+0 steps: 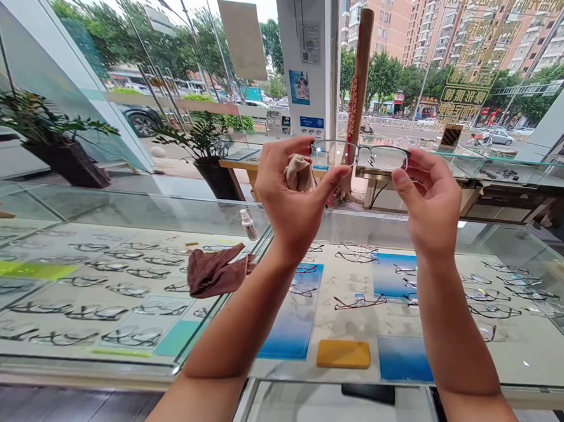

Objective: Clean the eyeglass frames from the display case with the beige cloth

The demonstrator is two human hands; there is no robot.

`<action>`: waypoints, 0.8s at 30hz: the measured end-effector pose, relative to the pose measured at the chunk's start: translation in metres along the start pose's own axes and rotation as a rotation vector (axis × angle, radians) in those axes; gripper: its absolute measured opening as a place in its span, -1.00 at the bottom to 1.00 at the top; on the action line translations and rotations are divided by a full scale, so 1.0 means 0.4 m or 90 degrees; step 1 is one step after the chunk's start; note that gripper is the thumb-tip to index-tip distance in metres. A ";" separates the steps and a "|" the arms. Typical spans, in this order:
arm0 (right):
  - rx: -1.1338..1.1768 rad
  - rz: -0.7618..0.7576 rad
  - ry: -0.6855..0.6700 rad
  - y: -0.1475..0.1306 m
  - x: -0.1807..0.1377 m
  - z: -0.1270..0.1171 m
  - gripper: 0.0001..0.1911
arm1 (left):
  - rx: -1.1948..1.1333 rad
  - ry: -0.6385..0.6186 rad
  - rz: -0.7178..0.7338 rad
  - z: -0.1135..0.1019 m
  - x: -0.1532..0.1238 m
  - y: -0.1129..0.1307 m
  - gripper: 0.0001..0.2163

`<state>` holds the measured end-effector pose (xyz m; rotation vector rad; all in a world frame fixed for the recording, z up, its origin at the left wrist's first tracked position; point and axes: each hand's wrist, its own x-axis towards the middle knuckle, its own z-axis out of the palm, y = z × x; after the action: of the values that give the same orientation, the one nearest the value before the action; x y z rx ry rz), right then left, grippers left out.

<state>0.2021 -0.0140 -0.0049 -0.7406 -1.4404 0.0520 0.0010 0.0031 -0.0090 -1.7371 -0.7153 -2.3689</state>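
A pair of eyeglasses (359, 153) with a thin dark frame is held up level above the glass counter. My left hand (295, 193) pinches its left end and also has a bunched beige cloth (298, 172) tucked in the palm. At the other end, the fingers and thumb of my right hand (428, 198) grip the frame near the hinge. Through the clear lenses the shop window and counter behind are visible. The temples are mostly hidden by my hands.
Below lies a glass display case (352, 225) with several rows of eyeglasses. On its top are a brown cloth (214, 270), a small white spray bottle (248, 224) and a yellow-orange case (344, 354). Potted plants (218, 162) and a wooden post (360, 82) stand beyond.
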 end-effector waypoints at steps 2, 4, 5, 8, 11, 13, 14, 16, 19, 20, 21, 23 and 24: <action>0.022 0.010 -0.002 0.017 0.002 0.005 -0.46 | -0.006 -0.004 -0.004 -0.003 -0.001 0.003 -0.51; 0.037 0.016 -0.006 0.026 0.003 0.007 -0.46 | -0.014 -0.016 -0.015 -0.006 -0.003 0.004 -0.49; 0.043 0.018 -0.010 0.028 0.004 0.007 -0.47 | -0.017 -0.024 -0.021 -0.008 -0.003 0.004 -0.49; 0.051 0.012 -0.028 0.029 0.004 0.005 -0.48 | -0.030 -0.039 -0.031 -0.011 -0.002 0.004 -0.48; 0.056 0.014 -0.035 0.021 0.004 0.002 -0.49 | -0.023 -0.042 -0.024 -0.011 0.002 0.006 -0.49; 0.057 0.014 -0.023 0.014 0.004 0.001 -0.49 | -0.007 -0.034 -0.008 -0.009 0.006 0.007 -0.51; 0.054 0.009 -0.014 0.011 0.004 0.002 -0.49 | -0.002 -0.030 -0.001 -0.009 0.008 0.006 -0.51; 0.040 -0.007 0.001 0.008 0.002 0.003 -0.50 | -0.004 -0.030 0.009 -0.009 0.011 -0.001 -0.53; 0.019 -0.038 0.007 0.003 -0.003 0.006 -0.52 | -0.030 -0.034 0.006 -0.009 0.013 -0.018 -0.53; 0.009 -0.050 0.013 -0.002 -0.006 0.007 -0.53 | -0.041 -0.039 -0.001 -0.009 0.013 -0.026 -0.53; -0.008 -0.061 0.026 -0.009 -0.009 0.008 -0.54 | -0.055 -0.048 -0.014 -0.007 0.013 -0.034 -0.52; -0.063 -0.083 0.061 -0.028 -0.015 0.009 -0.55 | -0.088 -0.083 -0.053 -0.003 0.012 -0.049 -0.51; -0.096 -0.094 0.080 -0.040 -0.018 0.010 -0.55 | -0.105 -0.104 -0.074 0.001 0.012 -0.057 -0.51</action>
<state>0.1909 -0.0282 -0.0037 -0.7446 -1.3851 -0.2145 -0.0086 0.0241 -0.0115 -2.0281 -0.6748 -2.4455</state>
